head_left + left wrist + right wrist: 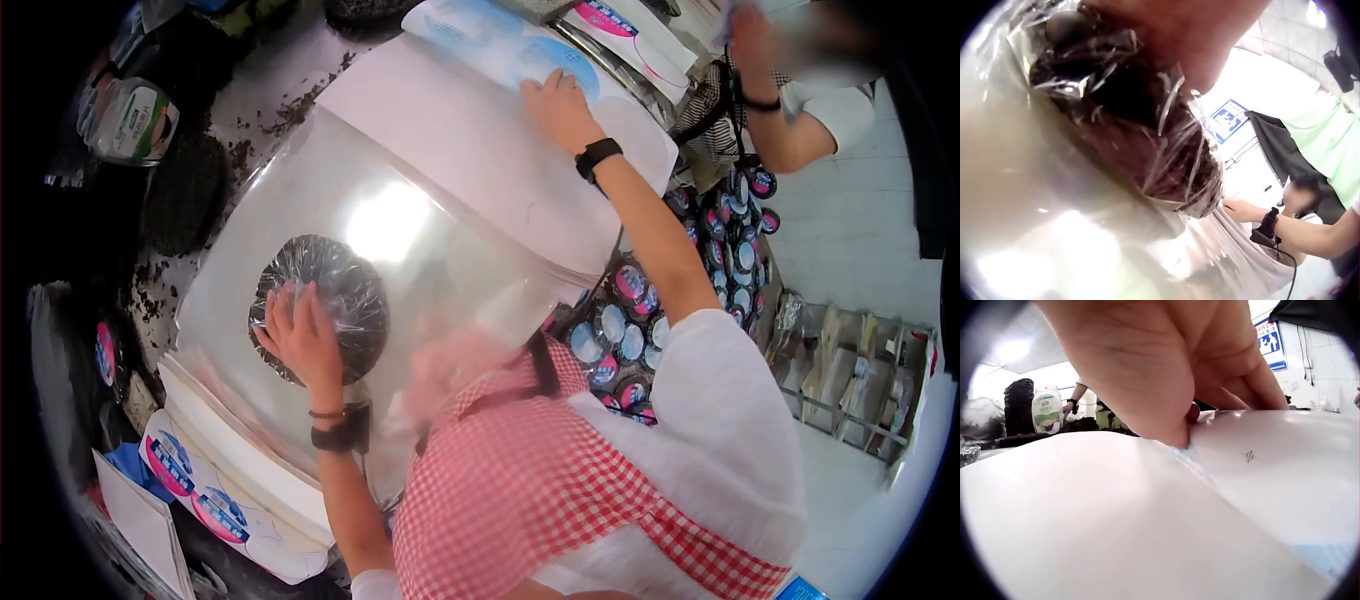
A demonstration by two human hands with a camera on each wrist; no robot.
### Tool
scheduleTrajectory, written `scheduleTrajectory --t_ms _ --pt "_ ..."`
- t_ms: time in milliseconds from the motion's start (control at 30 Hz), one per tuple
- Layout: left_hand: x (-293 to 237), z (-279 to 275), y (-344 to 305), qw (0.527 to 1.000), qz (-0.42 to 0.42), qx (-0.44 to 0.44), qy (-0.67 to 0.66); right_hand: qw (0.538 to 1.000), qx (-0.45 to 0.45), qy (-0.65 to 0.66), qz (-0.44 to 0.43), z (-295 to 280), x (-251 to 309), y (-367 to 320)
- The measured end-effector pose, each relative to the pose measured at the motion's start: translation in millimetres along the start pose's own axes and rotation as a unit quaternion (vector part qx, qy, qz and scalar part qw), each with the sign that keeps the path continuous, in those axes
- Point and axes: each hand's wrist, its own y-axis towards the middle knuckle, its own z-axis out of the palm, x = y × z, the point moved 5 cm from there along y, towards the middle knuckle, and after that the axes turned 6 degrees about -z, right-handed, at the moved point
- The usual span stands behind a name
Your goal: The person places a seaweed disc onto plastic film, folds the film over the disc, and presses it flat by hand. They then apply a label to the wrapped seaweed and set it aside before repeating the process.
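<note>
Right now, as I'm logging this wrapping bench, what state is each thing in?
Dark round cake: lying flat, covered by crinkled film.
Clear film: spread out flat, glare on it.
White sheet: spread out, slightly bowed.
Left hand: fingers spread, pressing the cake.
Right hand: fingers resting on the white sheet.
Green-labelled jar: standing upright.

Clear film (420, 250) lies open mid-table; dark stacks (185, 195) crowd left, paper sheets (470, 130) beyond.

Left hand (300, 335) presses a film-wrapped dark disc (335, 295); right hand (560, 105) rests on white sheets (470, 150).
</note>
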Motion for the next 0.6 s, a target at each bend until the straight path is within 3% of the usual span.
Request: scheduleTrajectory --t_ms 167,300,333,400,467,533,567,600 --pt "-0.3 -1.5 0.4 1.000 0.003 -0.001 0.010 0.956 0.095 0.272 0.049 -20.4 -40.5 5.7" --pt "2.3 -1.0 2.1 0.999 -0.019 -0.024 -0.022 0.982 -0.085 0.170 0.001 4.4 -42.5 0.5" --pt "1.9 -2.6 2.3 0.998 -0.043 -0.002 -0.042 0.955 -0.067 0.267 0.110 17.7 -72.0 2.2" --pt "8.4 3.3 0.3 0.998 -0.028 -0.030 -0.038 0.873 -0.162 0.409 0.213 26.5 -153.3 -8.7" --pt "2.0 -3.3 2.7 0.999 -0.017 -0.038 -0.034 0.731 -0.224 0.542 0.348 24.7 -255.5 -53.7" --pt "-3.0 -6.6 2.8 0.998 -0.017 -0.057 -0.032 0.600 -0.278 0.635 0.400 5.0 -322.4 -92.1" --pt "-4.2 -7.6 3.2 0.995 -0.021 -0.082 -0.054 0.582 -0.286 0.655 0.388 -11.7 -322.5 -94.4" --pt "-3.3 -8.6 2.9 0.991 -0.019 -0.107 -0.079 0.595 -0.295 0.659 0.353 -38.2 -293.3 -89.2"
